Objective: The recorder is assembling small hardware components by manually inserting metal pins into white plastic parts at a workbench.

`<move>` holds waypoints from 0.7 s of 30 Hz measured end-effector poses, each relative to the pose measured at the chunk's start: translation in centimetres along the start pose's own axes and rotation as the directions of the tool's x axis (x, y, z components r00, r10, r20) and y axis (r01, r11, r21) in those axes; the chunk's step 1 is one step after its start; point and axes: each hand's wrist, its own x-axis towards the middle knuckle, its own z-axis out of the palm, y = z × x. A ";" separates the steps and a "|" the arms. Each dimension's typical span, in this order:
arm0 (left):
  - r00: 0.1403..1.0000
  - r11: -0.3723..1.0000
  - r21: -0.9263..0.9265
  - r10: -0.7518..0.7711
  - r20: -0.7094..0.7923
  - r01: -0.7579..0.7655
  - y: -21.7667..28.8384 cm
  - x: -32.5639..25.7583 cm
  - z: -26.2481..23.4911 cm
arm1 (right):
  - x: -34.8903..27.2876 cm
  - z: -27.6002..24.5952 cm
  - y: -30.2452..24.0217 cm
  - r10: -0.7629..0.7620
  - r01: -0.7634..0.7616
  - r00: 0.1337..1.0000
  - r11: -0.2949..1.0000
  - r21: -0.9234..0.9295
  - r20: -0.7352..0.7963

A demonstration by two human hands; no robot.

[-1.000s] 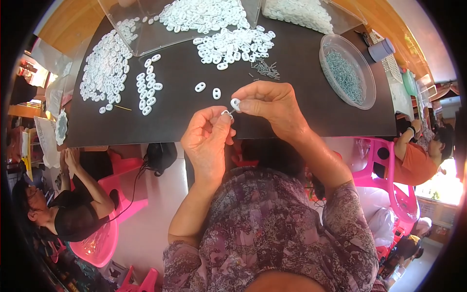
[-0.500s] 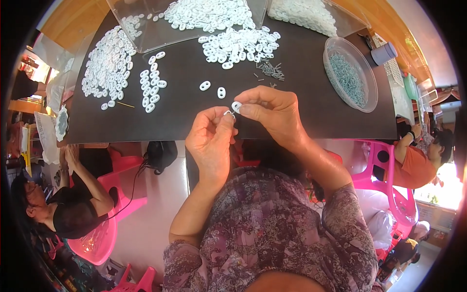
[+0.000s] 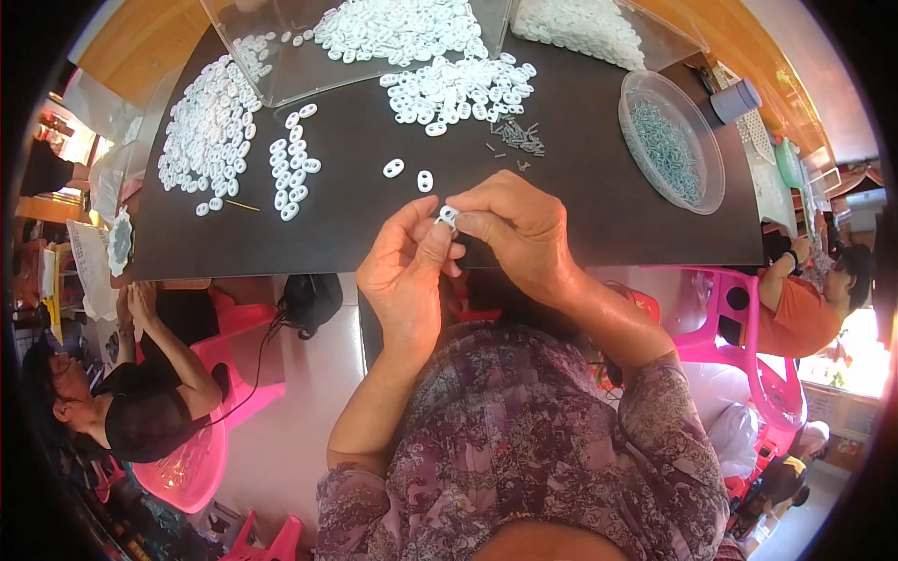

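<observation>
Over the table's front edge, my left hand (image 3: pixel 406 276) pinches a small white oval two-holed plastic piece (image 3: pixel 449 214) between thumb and fingertips. My right hand (image 3: pixel 526 234) closes its thumb and forefinger on the same spot from the right. Whether one piece or two pressed together sit between the fingertips, I cannot tell. Just beyond lie two loose white oval pieces, one tilted (image 3: pixel 393 168) and one upright (image 3: pixel 425 181). Small grey metal pins (image 3: pixel 519 137) form a little heap past my right hand.
White pieces lie in a left pile (image 3: pixel 201 136), a short column (image 3: pixel 295 173) and a middle pile (image 3: pixel 458 92) before a clear bin (image 3: pixel 271 96). A round clear dish (image 3: pixel 629 150) of pins stands right, near a grey cup (image 3: pixel 737 101). People sit at both sides on pink chairs (image 3: pixel 201 463).
My right hand has shifted slightly left and brought its white piece against the one in my left hand. The pin showing between them is no longer visible.
</observation>
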 end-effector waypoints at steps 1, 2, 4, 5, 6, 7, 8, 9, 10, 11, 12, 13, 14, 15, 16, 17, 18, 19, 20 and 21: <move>1.000 1.000 0.000 0.001 0.001 -0.001 0.0 0.0 0.0 | 0.0 0.0 0.0 -0.063 0.063 0.998 0.996 -0.067 0.000; 1.000 1.000 -0.003 -0.008 0.008 0.008 0.0 0.0 0.0 | 0.0 0.0 0.0 -0.125 0.125 0.992 0.983 -0.133 0.005; 1.000 1.000 -0.005 -0.015 0.017 0.015 0.1 0.0 0.1 | 0.0 0.3 -0.2 -0.167 0.161 0.986 0.974 -0.161 -0.023; 1.000 1.000 0.005 -0.020 0.008 0.020 0.1 0.0 0.2 | 0.0 0.5 -0.3 -0.208 0.195 0.977 0.962 -0.191 -0.047; 1.000 1.000 0.015 -0.024 0.000 0.024 0.1 0.0 0.2 | -0.1 0.5 -0.2 -0.209 0.196 0.977 0.962 -0.191 -0.048; 1.000 1.000 0.015 -0.023 0.000 0.023 0.1 0.0 0.1 | -0.1 0.5 -0.1 -0.240 0.228 0.970 0.949 -0.218 -0.030; 1.000 1.000 0.004 -0.004 0.004 0.004 -0.1 0.0 0.1 | -0.2 0.5 -0.1 -0.271 0.260 0.962 0.934 -0.244 -0.012; 1.000 1.000 -0.006 0.016 0.007 -0.016 -0.1 0.0 0.0 | -0.2 0.6 -0.1 -0.272 0.261 0.962 0.934 -0.244 -0.012; 1.000 1.000 -0.006 0.017 0.007 -0.017 0.0 0.1 0.0 | -0.3 0.6 -0.3 -0.283 0.272 0.959 0.929 -0.251 -0.007; 1.000 1.000 -0.012 0.000 0.005 0.000 0.1 0.1 0.1 | -0.4 0.7 -0.3 -0.293 0.282 0.956 0.924 -0.259 -0.003; 1.000 1.000 -0.017 -0.018 0.003 0.018 0.2 0.2 0.1 | -0.5 0.7 -0.3 -0.293 0.282 0.956 0.924 -0.259 -0.004; 1.000 1.000 -0.017 -0.018 0.004 0.018 0.3 0.2 0.2 | -0.6 0.7 -0.2 -0.293 0.281 0.956 0.920 -0.273 -0.006; 0.999 0.999 -0.019 -0.035 -0.018 0.034 0.3 0.3 0.3 | -0.6 0.8 -0.1 -0.293 0.279 0.956 0.916 -0.287 -0.008; 0.998 0.998 -0.021 -0.052 -0.040 0.051 0.3 0.3 0.4 | -0.6 0.8 -0.1 -0.293 0.278 0.956 0.916 -0.288 -0.010; 0.998 0.998 -0.020 -0.052 -0.038 0.051 0.3 0.3 0.5 | -0.6 0.9 -0.1 -0.318 0.296 0.948 0.898 -0.326 -0.016; 0.998 0.998 -0.042 -0.055 -0.042 0.053 0.3 0.2 0.5 | -0.6 0.9 -0.1 -0.343 0.313 0.939 0.878 -0.363 -0.021; 0.997 0.996 -0.064 -0.058 -0.046 0.055 0.3 0.2 0.5 | -0.6 1.0 -0.2 -0.342 0.311 0.939 0.878 -0.363 -0.024; 0.997 0.996 -0.062 -0.059 -0.045 0.056 0.4 0.2 0.5 | -0.6 1.1 -0.3 -0.343 0.308 0.939 0.880 -0.362 -0.036; 0.997 0.996 -0.066 -0.060 -0.051 0.057 0.5 0.2 0.6 | -0.6 1.2 -0.4 -0.345 0.306 0.937 0.881 -0.362 -0.048; 0.996 0.996 -0.070 -0.061 -0.057 0.057 0.6 0.1 0.6 | -0.6 1.2 -0.4 -0.345 0.305 0.937 0.881 -0.362 -0.050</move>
